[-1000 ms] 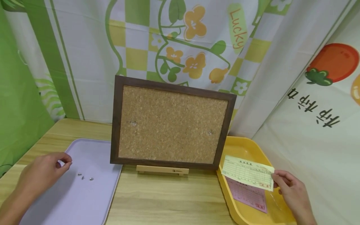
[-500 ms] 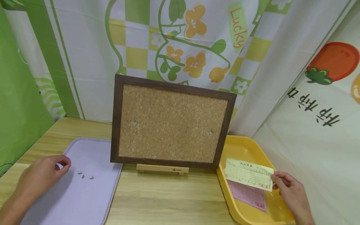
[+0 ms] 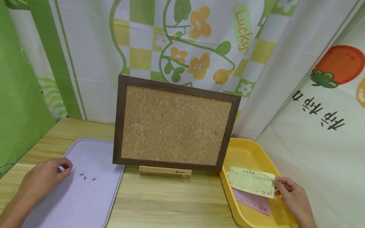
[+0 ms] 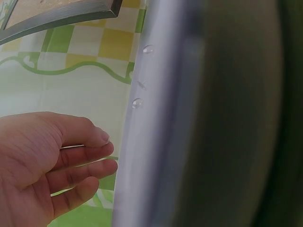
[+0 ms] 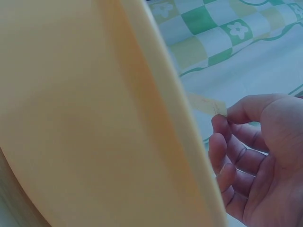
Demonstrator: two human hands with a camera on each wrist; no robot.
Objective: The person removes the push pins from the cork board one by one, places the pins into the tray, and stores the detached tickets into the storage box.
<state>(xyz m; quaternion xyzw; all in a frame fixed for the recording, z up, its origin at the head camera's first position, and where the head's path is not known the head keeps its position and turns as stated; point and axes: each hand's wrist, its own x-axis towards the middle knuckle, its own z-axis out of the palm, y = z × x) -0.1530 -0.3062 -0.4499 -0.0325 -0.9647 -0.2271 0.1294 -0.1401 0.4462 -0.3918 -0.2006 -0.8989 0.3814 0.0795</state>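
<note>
My right hand (image 3: 293, 196) pinches the right end of a pale yellow printed form slip (image 3: 251, 182) between thumb and fingers, over the yellow tray (image 3: 248, 148). The right wrist view shows the pinched corner (image 5: 220, 108) beside the tray's edge. A pink form slip (image 3: 253, 202) lies in that tray, partly covered by the yellow one. My left hand (image 3: 45, 177) hovers over the left side of the lilac tray (image 3: 94, 148), fingers loosely bent and nothing visible between them. Three small silvery tack-like pieces (image 3: 85, 177) lie on this tray, right of the fingertips.
A cork board (image 3: 176, 126) in a dark brown frame leans on a small wooden stand (image 3: 165, 171) between the trays. Two small shiny spots (image 3: 136, 123) show on the cork. Printed curtains (image 3: 91, 57) hang behind the wooden table (image 3: 171, 202).
The yellow slip has come down slightly in my right hand, lower over the tray and the pink slip. My left hand has barely moved.
</note>
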